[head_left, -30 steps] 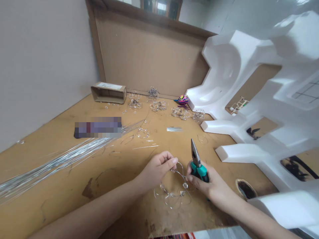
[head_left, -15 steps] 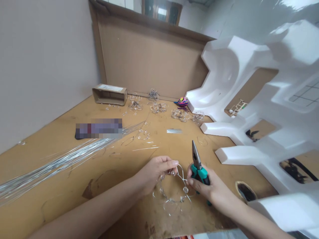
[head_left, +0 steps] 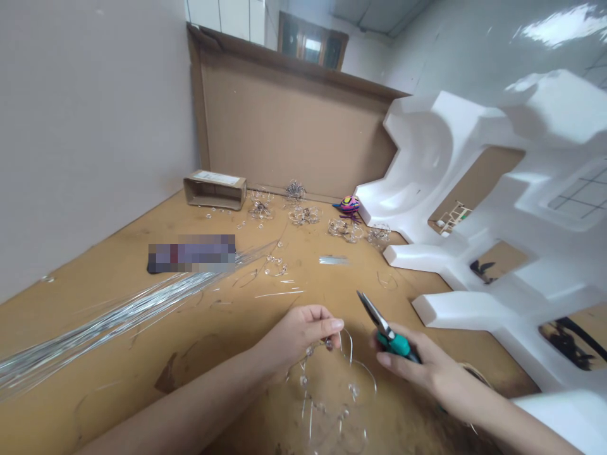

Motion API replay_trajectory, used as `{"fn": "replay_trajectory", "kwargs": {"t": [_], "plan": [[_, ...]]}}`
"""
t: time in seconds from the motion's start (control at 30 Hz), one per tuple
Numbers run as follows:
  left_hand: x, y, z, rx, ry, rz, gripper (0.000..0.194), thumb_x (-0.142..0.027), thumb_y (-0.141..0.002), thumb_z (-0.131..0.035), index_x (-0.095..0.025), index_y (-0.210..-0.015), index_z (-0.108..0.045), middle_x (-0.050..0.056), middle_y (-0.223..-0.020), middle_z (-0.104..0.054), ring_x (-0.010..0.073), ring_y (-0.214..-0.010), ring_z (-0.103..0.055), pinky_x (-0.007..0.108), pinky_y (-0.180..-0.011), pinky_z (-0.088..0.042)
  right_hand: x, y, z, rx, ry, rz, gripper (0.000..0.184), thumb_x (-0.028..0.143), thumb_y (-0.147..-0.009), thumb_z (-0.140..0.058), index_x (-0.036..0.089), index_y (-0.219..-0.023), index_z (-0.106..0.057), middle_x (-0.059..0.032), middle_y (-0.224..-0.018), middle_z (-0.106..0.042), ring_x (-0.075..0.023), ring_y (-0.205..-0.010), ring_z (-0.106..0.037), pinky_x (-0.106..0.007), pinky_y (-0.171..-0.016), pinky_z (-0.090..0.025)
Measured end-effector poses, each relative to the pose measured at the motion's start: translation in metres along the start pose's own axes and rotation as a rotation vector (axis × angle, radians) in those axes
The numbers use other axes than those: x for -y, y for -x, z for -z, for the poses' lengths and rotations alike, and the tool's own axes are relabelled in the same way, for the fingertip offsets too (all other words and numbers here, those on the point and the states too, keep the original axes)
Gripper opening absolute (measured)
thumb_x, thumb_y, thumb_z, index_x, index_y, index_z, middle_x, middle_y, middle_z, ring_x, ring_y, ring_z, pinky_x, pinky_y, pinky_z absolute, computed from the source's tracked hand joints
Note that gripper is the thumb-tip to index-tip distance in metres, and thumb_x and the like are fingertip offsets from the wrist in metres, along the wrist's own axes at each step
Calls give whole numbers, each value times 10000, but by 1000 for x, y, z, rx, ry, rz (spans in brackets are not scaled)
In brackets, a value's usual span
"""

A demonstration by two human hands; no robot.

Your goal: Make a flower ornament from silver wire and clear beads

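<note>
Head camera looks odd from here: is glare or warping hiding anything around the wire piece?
Head view: wide-angle warping tilts and bends the cardboard panel; glare sits high on the glossy wall, clear of the work; the beaded wire loop under the left hand looks faint against the table, though the pliers in the right hand read clearly; a pixelated patch hides one object.

Pixelated object (head_left: 192, 253) on the workbench (head_left: 118, 328), beaded wire ring (head_left: 353, 390) cut off at bottom, plier handles (head_left: 396, 344) hidden in right hand (head_left: 427, 366)
</note>
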State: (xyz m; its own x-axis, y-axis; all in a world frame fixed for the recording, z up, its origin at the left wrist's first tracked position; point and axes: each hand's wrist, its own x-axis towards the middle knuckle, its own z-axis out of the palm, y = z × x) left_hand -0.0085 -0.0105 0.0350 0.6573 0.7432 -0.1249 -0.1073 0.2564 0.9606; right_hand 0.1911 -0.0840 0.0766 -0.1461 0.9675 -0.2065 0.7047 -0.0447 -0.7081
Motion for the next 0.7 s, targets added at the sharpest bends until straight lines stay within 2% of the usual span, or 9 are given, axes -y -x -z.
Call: {"fn": "replay_trajectory", "kwargs": {"t": [0.17, 0.27, 0.43, 0.6, 0.7], "plan": [[-1, 1, 1, 37, -18, -11, 214, -345, -738, -574, -161, -629, -558, -4, -610, -591, 98, -591, -481, 227, -645, -371, -7, 15, 22, 87, 304, -78, 68, 241, -753, -473, 200, -711, -507, 28, -620, -508, -116, -571, -428, -224, -510, -304], [1, 0, 2, 38, -54, 12, 224, -352, -739, -568, -159, -626, -546, -11, -612, -591, 83, -554, -444, 216, -580, -331, -2, 21, 27, 130, 380, -45, 51, 188, -718, -478, 197, -690, -519, 31, -601, -518, -106, -542, -412, -226, -487, -278], [5, -2, 2, 38, -132, 30, 257, -410, -722, -562, -161, -659, -550, -11, -636, -609, 63, -462, -336, 220, -493, -246, 6, 18, 29, 194, 440, -15, 37, 214, -697, -513, 199, -664, -511, 46, -567, -498, -92, -507, -391, -225, -472, -263], [6, -1, 4, 50, -162, 43, 257, -411, -719, -564, -164, -654, -549, -8, -646, -620, 62, -451, -333, 218, -474, -227, 6, 13, 29, 291, 384, -50, 54, 229, -687, -530, 201, -653, -499, 58, -542, -438, -81, -483, -348, -214, -450, -249], [7, -2, 4, 71, -139, 32, 247, -394, -726, -568, -160, -650, -552, -9, -632, -614, 65, -480, -388, 212, -503, -273, 5, 12, 28, 342, 342, -67, 41, 235, -690, -524, 204, -670, -507, 59, -545, -413, -79, -480, -334, -210, -446, -247]]}}
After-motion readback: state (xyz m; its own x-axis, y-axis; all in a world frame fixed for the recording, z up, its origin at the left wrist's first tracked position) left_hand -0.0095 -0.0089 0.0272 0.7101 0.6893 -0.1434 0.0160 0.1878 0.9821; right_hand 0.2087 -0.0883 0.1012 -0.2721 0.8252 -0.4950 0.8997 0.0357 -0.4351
